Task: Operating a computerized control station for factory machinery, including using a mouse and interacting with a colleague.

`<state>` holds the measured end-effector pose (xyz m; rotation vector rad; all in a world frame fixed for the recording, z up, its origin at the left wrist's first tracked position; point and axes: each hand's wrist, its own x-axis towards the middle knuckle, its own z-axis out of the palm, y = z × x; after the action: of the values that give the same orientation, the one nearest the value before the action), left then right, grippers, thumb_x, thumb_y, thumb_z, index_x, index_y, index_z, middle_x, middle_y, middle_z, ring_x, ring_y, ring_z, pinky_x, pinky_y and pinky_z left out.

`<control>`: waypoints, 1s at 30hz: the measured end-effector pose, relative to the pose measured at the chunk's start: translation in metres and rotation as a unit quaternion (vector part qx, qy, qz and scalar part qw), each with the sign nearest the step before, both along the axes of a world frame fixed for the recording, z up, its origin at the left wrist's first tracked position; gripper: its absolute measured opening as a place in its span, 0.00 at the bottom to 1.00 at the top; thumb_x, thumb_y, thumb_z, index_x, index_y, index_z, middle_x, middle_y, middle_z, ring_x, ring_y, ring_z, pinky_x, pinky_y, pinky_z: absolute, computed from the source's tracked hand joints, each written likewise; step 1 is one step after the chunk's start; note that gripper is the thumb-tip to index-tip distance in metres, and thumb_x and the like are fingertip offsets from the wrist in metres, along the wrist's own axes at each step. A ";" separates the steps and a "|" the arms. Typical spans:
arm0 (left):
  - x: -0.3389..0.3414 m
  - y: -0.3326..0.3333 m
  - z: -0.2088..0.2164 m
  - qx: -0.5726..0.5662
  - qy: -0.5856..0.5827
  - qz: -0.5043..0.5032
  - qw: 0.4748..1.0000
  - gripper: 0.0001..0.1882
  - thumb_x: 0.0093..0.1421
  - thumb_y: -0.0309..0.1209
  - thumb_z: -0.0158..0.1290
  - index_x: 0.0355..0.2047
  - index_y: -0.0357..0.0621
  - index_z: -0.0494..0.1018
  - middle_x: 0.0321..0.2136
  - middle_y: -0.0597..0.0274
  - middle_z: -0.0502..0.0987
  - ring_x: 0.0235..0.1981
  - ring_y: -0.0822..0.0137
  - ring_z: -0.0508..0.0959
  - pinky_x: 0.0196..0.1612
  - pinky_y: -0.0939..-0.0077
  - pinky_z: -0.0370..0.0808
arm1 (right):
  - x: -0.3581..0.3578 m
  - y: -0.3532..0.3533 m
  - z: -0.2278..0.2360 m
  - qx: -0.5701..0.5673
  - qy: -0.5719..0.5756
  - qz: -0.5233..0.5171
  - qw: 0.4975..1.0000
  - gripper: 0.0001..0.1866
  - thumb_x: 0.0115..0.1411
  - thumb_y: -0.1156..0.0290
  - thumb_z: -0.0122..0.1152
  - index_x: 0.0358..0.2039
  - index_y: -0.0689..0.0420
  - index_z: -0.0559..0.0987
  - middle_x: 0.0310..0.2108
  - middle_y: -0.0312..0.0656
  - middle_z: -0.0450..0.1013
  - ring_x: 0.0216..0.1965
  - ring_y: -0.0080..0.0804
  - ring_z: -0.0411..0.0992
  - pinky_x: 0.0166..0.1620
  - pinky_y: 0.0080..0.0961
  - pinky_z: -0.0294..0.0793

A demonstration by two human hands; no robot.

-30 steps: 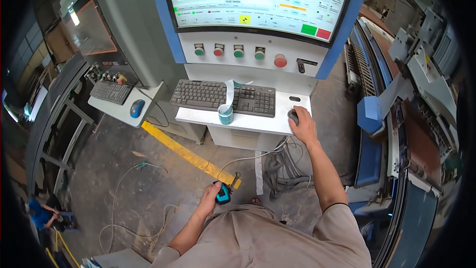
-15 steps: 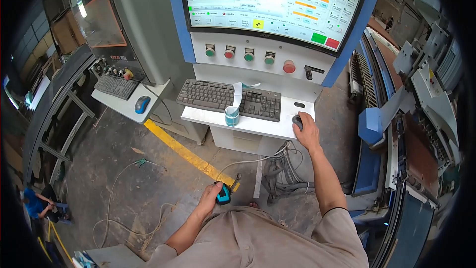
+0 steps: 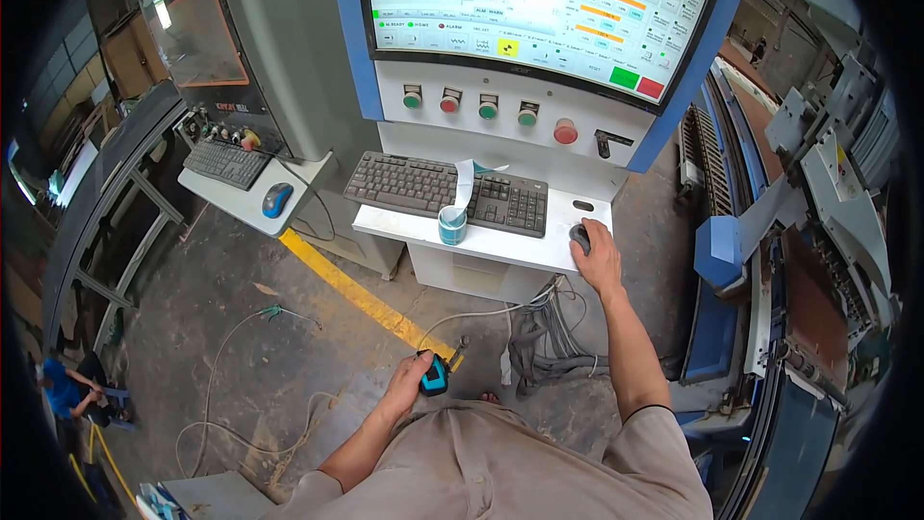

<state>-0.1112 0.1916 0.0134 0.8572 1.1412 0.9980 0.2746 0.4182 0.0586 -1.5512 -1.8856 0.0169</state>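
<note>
Worn grey floor (image 3: 327, 347) with a yellow stripe (image 3: 356, 295), tall grey cabinet (image 3: 303, 48) at left.

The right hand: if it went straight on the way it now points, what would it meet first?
The right hand rests on the dark mouse. Straight on past it, across the white shelf, it would probably meet the white upright panel first, though depth is unclear.
</note>
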 end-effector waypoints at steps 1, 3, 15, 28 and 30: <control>0.000 0.000 -0.001 0.000 0.000 -0.001 1.000 0.25 0.71 0.53 0.49 0.28 0.45 0.75 0.26 0.73 0.73 0.29 0.77 0.70 0.35 0.76 0.67 | 0.000 0.000 0.000 0.000 0.000 -0.001 1.000 0.28 0.57 0.66 0.65 0.59 0.56 0.74 0.57 0.50 0.71 0.56 0.54 0.72 0.56 0.46 0.75; 0.000 0.000 -0.003 -0.002 0.010 0.013 1.000 0.25 0.70 0.54 0.49 0.28 0.45 0.76 0.26 0.72 0.74 0.30 0.77 0.70 0.36 0.76 0.68 | 0.000 0.001 0.000 0.000 -0.003 0.000 1.000 0.28 0.57 0.66 0.65 0.59 0.56 0.74 0.57 0.50 0.71 0.57 0.54 0.72 0.56 0.46 0.75; -0.004 0.000 -0.018 -0.010 -0.002 0.013 1.000 0.27 0.70 0.54 0.50 0.34 0.40 0.79 0.29 0.68 0.78 0.32 0.75 0.73 0.40 0.75 0.71 | 0.001 0.001 -0.002 -0.011 -0.003 -0.005 1.000 0.28 0.58 0.64 0.65 0.59 0.55 0.75 0.58 0.50 0.71 0.59 0.52 0.70 0.59 0.45 0.74; -0.004 0.004 -0.025 0.007 -0.015 0.014 1.000 0.28 0.71 0.53 0.48 0.39 0.35 0.79 0.30 0.58 0.82 0.29 0.65 0.82 0.38 0.71 0.78 | 0.002 0.005 -0.002 -0.014 0.003 -0.002 1.000 0.28 0.58 0.63 0.64 0.59 0.56 0.75 0.58 0.50 0.71 0.59 0.52 0.70 0.59 0.45 0.73; 0.000 0.005 -0.015 -0.020 -0.033 0.006 0.999 0.29 0.70 0.55 0.49 0.37 0.37 0.80 0.30 0.66 0.80 0.33 0.74 0.76 0.42 0.75 0.73 | 0.004 0.005 -0.002 -0.021 0.005 -0.006 1.000 0.28 0.58 0.63 0.64 0.59 0.56 0.75 0.58 0.49 0.71 0.59 0.51 0.70 0.58 0.45 0.74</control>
<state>-0.1114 0.1964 -0.0016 0.7820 1.1076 1.0024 0.2782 0.4230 0.0562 -1.5867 -1.8800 0.0586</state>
